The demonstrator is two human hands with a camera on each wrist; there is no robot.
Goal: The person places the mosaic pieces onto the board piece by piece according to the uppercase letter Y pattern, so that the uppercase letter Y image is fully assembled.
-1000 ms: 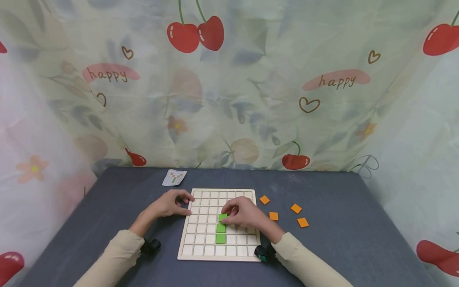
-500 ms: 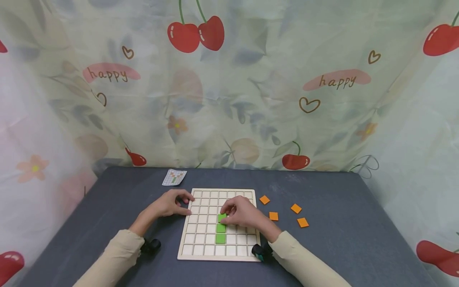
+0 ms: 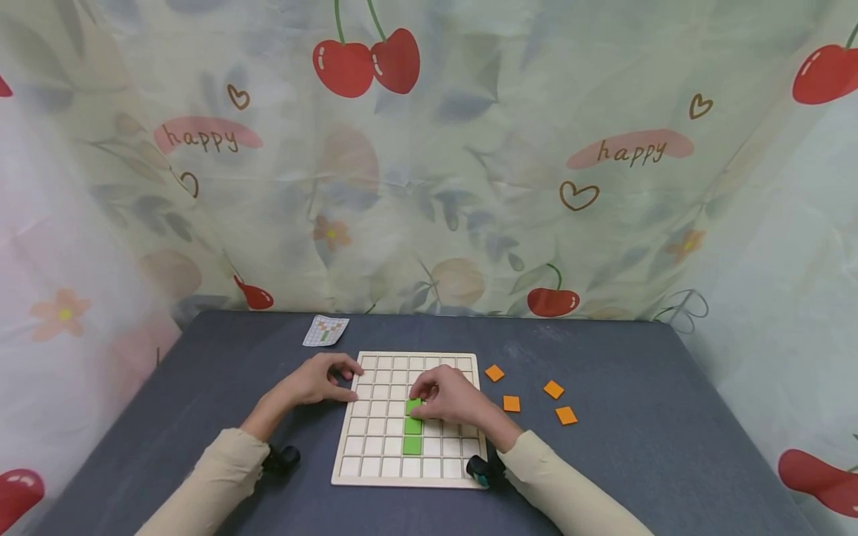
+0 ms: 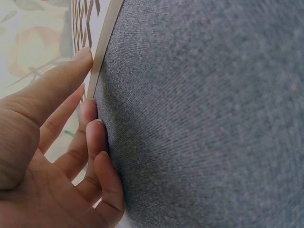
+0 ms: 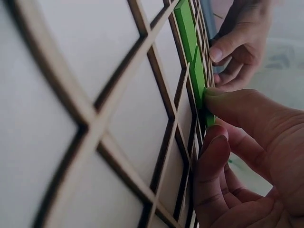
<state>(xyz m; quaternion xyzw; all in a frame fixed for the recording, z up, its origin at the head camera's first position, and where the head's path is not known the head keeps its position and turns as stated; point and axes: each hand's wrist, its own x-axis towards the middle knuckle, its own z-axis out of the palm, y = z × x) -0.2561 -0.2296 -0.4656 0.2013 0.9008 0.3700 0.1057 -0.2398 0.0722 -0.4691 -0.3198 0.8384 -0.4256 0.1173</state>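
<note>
A pale wooden grid board (image 3: 374,447) lies on the table. Along its left edge my left hand (image 3: 313,381) rests with the thumb and fingertips touching the rim; in the left wrist view the thumb (image 4: 61,78) presses there and the other fingers bend loosely beside it. Over the board's middle, my right hand (image 3: 456,400) pinches a green square tile (image 3: 412,406) between thumb and fingers, partly covered by them. Directly below it in the same column sit two more green tiles, a middle one (image 3: 412,426) and a lower one (image 3: 412,445).
Several orange square tiles (image 3: 512,403) are scattered on the dark table (image 3: 637,417) right of the board. Behind the left hand lies a small card (image 3: 325,331) printed with a coloured grid pattern. A patterned curtain (image 3: 429,186) hangs around the table's back and sides.
My right hand and forearm have shifted slightly left, and the pinched green tile has moved left into line with the two below it. The left hand has stayed at the board's edge.
</note>
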